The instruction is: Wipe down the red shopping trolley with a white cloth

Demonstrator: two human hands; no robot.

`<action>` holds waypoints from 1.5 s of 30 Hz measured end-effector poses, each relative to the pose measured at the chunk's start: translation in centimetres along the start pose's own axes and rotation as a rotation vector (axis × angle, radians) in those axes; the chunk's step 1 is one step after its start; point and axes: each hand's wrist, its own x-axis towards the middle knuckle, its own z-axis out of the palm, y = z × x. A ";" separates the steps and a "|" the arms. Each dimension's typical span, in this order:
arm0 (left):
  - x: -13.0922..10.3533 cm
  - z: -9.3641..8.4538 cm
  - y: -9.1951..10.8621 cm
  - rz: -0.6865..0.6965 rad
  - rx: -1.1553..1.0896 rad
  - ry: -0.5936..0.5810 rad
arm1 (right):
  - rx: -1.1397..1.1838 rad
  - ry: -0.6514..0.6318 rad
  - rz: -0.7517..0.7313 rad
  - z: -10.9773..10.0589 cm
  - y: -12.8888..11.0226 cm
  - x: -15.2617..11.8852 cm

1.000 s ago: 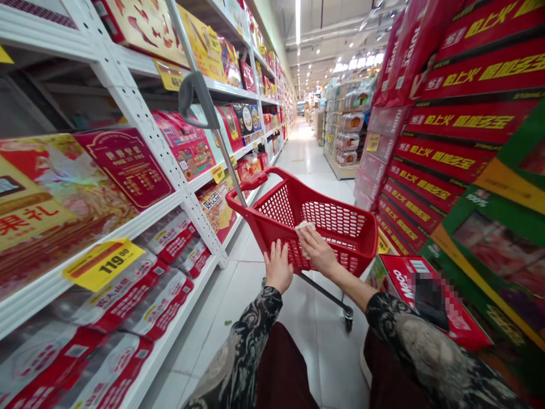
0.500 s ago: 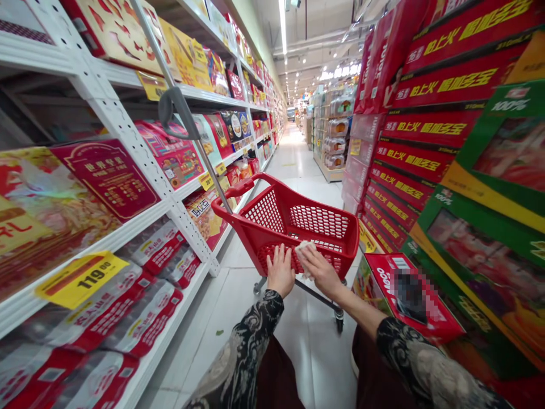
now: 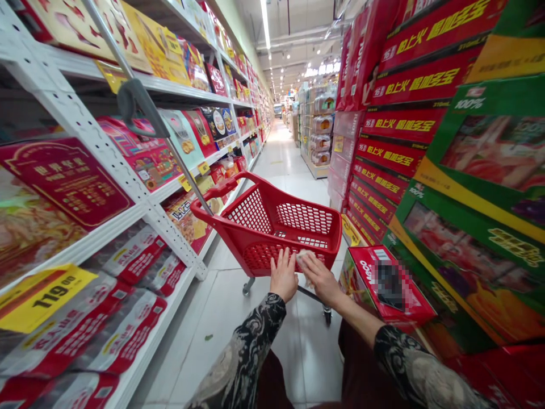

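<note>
A red plastic shopping cart (image 3: 225, 230) with mesh sides stands in front of me, its long metal pole rising at the left. My left hand (image 3: 284, 277) lies with spread fingers against the near side of the cart. Beside it, my right hand (image 3: 320, 278) presses a crumpled white cloth (image 3: 303, 257) to the same mesh side. Most of the cloth is hidden under my right fingers. No goods show inside the basket.
White shelves (image 3: 76, 113) with boxed goods and bottle packs line the left. Stacked red drink cartons (image 3: 409, 122) and green boxes (image 3: 464, 221) rise at the right. A red-topped box (image 3: 366, 267), with a dark blurred item on it, sits by the cart. Tiled floor (image 3: 276, 165) runs ahead.
The whole view has shifted, so the cart and shelves appear further left. My right hand with the cloth has slid a little lower on the cart's side, and my left hand sits closer to it.
</note>
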 end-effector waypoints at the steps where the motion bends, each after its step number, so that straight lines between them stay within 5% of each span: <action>1: 0.1 -0.1 0.0 -0.001 0.002 0.003 | 0.016 0.051 0.008 -0.8 0.3 0.2; 5: 0.6 -0.1 0.8 0.005 0.002 -0.005 | 0.026 0.198 0.049 -2.6 1.9 0.2; 12: 0.1 1.5 2.6 0.126 -0.015 -0.042 | 0.019 0.027 0.083 0.4 0.9 -3.3; 16: 0.8 0.5 1.6 0.112 0.031 -0.019 | 0.118 0.095 0.077 -1.5 0.3 -3.5; 21: 3.2 -2.0 -1.2 0.047 0.135 0.095 | 0.070 0.283 0.230 -5.1 3.1 -2.3; 25: 4.7 -2.6 -3.4 0.020 0.221 0.087 | 0.023 0.199 0.382 -4.0 4.2 -1.0; 34: 4.8 -2.4 -4.5 0.038 0.315 0.061 | 0.078 0.090 0.324 -1.0 -0.7 3.5; 39: 4.5 -2.8 -3.8 0.065 0.339 0.060 | -0.008 0.095 0.362 -0.7 0.9 2.5; 45: 3.5 -3.0 -2.9 0.127 0.308 0.084 | -0.028 0.157 0.428 -3.0 3.9 0.6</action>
